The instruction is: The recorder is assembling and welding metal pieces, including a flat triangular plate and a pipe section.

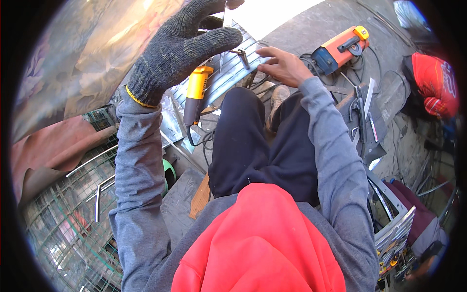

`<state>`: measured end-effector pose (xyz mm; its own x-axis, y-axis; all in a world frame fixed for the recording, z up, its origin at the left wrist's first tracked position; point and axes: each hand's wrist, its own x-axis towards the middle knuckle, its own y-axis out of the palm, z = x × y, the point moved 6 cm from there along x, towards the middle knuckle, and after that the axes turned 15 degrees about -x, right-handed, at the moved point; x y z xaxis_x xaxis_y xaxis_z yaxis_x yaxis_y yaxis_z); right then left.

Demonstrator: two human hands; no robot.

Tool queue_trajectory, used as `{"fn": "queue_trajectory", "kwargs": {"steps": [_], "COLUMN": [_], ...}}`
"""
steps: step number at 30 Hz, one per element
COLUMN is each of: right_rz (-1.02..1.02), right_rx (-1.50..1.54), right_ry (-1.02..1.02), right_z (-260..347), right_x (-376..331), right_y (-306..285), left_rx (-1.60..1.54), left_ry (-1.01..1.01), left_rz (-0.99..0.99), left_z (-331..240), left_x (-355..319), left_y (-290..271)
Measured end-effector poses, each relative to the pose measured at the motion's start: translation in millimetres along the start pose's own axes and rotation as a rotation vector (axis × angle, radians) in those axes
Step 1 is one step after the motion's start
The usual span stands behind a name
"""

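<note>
My left hand (177,53) wears a dark grey knitted glove and is raised at the upper left, thumb and forefinger spread apart. A thin upright strip (224,18) shows in that gap; whether the glove touches it I cannot tell. Bare, my right hand (287,67) has loosely bent, parted fingers beside the right edge of a ribbed silvery metal panel (228,80). A small metal fitting (244,59) sits on the panel between both hands. Below the glove lies a yellow and black corded power tool (195,92), its far end partly hidden.
An orange box-shaped machine (338,52) stands at the upper right among cables. Wire mesh (73,214) and a brown sheet (53,146) lie at left. A dark board with tools (362,117) is right of my knees. Another person in red (433,82) is at far right.
</note>
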<state>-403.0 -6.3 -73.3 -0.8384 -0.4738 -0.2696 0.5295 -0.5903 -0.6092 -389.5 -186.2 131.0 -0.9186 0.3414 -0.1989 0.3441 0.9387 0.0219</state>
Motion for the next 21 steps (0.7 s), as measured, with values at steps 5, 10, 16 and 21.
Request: {"fn": "queue_trajectory", "kwargs": {"steps": [5,10,16,21], "right_rz": [-0.367,-0.682,-0.506,-0.528], "right_rx": [0.064,-0.256,-0.546,-0.602], "right_ry": [0.212,0.584,0.73,0.77], "right_z": [-76,-158,-189,-210], "right_x": [-115,-259,-315,-301], "right_y": [-66,-107,-80,-59], "left_rx": [0.096,0.296,0.228,0.215], "left_ry": [0.081,0.336,0.309,0.299], "left_rz": [-0.022,0.011,-0.018,-0.019], "left_z": [-4,19,25,20], "left_x": [2,11,14,9], "left_y": [7,-21,-14,-10]}}
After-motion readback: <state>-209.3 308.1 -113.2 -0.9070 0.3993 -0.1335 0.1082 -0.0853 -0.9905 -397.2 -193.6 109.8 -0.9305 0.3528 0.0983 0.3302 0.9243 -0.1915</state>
